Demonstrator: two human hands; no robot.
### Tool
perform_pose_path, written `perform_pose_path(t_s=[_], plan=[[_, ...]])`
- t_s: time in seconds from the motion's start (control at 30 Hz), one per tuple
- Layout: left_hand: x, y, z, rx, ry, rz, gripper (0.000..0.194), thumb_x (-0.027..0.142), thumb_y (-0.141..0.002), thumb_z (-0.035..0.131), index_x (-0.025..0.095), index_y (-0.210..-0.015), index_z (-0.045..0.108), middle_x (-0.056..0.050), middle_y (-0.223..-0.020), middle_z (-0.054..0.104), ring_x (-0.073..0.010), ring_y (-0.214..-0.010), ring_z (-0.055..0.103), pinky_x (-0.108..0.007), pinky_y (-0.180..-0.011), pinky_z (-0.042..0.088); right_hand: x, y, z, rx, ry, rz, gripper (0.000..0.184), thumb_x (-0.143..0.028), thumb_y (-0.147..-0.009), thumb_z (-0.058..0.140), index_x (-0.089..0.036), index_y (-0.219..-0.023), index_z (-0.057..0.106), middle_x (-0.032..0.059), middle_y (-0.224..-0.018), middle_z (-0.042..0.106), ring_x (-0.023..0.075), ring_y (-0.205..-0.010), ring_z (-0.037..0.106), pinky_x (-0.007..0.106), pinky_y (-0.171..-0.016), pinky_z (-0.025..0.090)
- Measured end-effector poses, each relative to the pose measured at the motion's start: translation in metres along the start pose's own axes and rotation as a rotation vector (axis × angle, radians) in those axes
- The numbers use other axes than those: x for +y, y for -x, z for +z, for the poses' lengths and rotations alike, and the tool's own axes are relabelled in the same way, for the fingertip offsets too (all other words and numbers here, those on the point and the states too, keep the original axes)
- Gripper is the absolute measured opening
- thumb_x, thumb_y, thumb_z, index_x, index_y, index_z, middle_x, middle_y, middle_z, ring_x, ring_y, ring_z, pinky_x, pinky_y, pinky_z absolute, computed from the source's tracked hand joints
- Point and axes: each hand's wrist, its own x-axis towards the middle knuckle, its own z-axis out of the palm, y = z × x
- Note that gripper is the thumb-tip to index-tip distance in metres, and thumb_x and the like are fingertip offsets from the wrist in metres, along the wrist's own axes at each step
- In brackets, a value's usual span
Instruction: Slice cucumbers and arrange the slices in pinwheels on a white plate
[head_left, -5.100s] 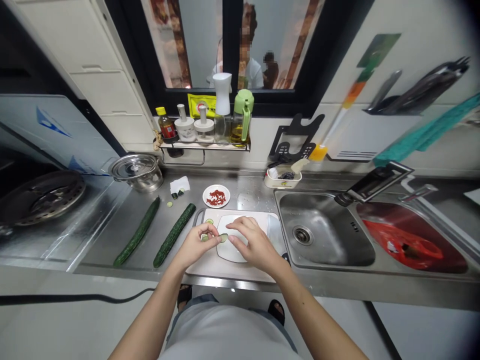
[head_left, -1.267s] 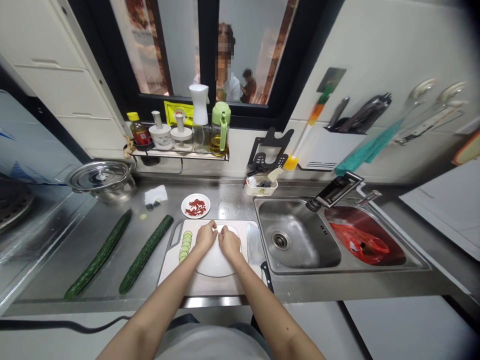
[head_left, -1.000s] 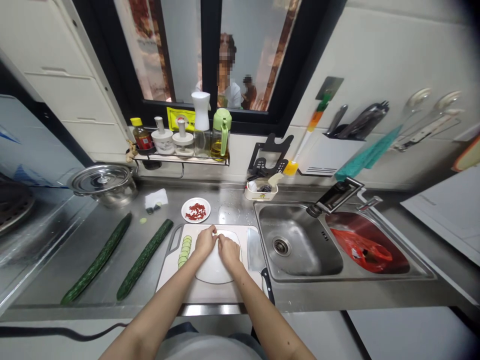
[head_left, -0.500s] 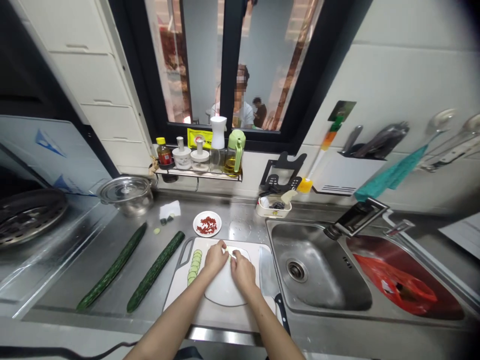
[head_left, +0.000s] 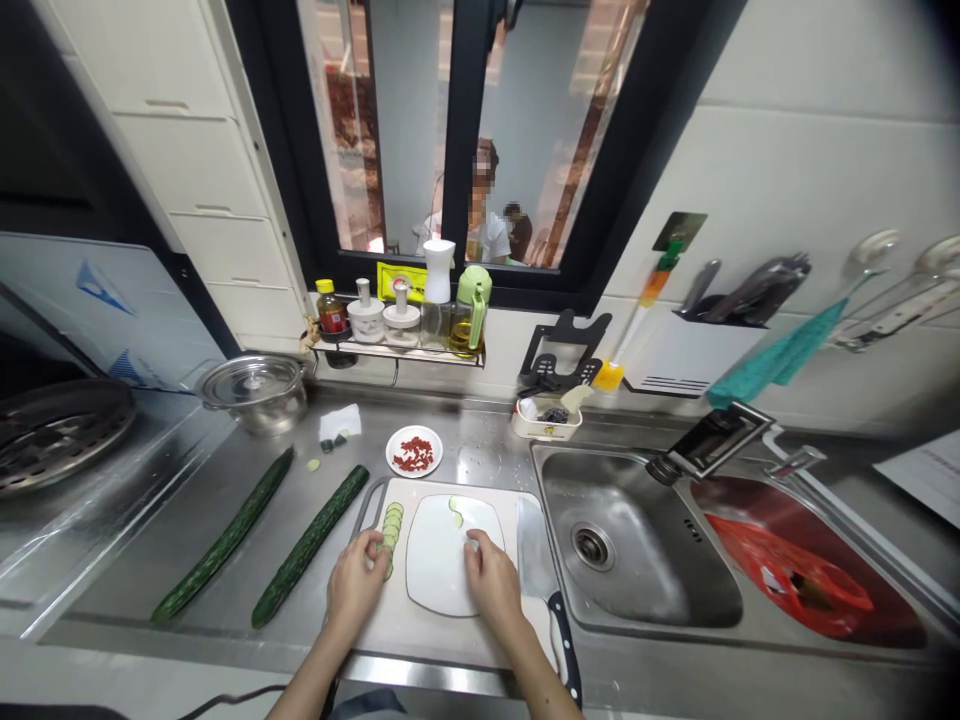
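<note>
My left hand is at the left side of a row of overlapping cucumber slices, fingers curled but apart; whether it touches them I cannot tell. The lower slices are partly hidden by it. Over the right edge of a white squarish plate is my right hand, thumb and fingers slightly apart. Two thin cucumber slices lie near the plate's far edge. Slices and plate rest on a pale cutting board. A knife with a black handle lies along the board's right side.
Two whole cucumbers lie to the left on the steel counter. Behind the board sits a small plate of red pieces. A lidded pot stands at the back left. The sink is on the right, with a red plastic bag in its second basin.
Both hands have drawn back from the plate's far edge, uncovering the two slices there. My left hand has moved left to the slice row; my right has moved slightly toward me.
</note>
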Motion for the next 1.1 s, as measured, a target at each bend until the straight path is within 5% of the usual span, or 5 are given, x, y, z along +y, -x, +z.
perform_pose_path(t_s=[0.13, 0.37, 0.8, 1.1], plan=[[-0.024, 0.004, 0.0, -0.013, -0.048, 0.008, 0.028, 0.039, -0.084, 0.05, 0.023, -0.105, 0.061, -0.004, -0.094, 0.068, -0.022, -0.094, 0.062, -0.031, -0.082, 0.04, 0.004, 0.003, 0.0, 0.031, -0.056, -0.024, 0.04, -0.031, -0.092, 0.034, -0.02, -0.115, 0.064, 0.0072, -0.096, 0.073, 0.018, -0.086, 0.067, 0.023, -0.075, 0.047], [-0.016, 0.011, 0.001, -0.024, -0.136, -0.017, 0.034, 0.046, -0.082, 0.051, 0.022, -0.102, 0.063, -0.007, -0.097, 0.069, -0.0272, -0.098, 0.06, -0.043, -0.09, 0.035, 0.004, 0.006, -0.003, 0.016, -0.089, -0.022, 0.043, -0.034, -0.092, 0.03, -0.018, -0.116, 0.063, 0.0076, -0.092, 0.072, 0.0194, -0.083, 0.066, 0.025, -0.076, 0.046], [-0.012, 0.016, 0.003, -0.008, -0.057, -0.033, 0.014, 0.033, -0.083, 0.055, 0.022, -0.091, 0.059, -0.001, -0.082, 0.068, -0.019, -0.085, 0.063, -0.026, -0.076, 0.038, 0.004, 0.011, -0.006, 0.044, -0.105, -0.024, 0.044, -0.036, -0.092, 0.03, -0.018, -0.113, 0.064, 0.0061, -0.078, 0.07, 0.0194, -0.075, 0.065, 0.025, -0.072, 0.045], [-0.024, 0.01, 0.009, -0.013, 0.233, -0.039, 0.022, 0.036, -0.082, 0.055, 0.021, -0.097, 0.061, 0.0, -0.081, 0.068, -0.0166, -0.077, 0.064, -0.024, -0.069, 0.043, 0.003, 0.013, -0.009, 0.035, -0.139, -0.006, 0.043, -0.036, -0.091, 0.032, -0.017, -0.112, 0.064, 0.0065, -0.079, 0.069, 0.0194, -0.076, 0.064, 0.025, -0.072, 0.044]])
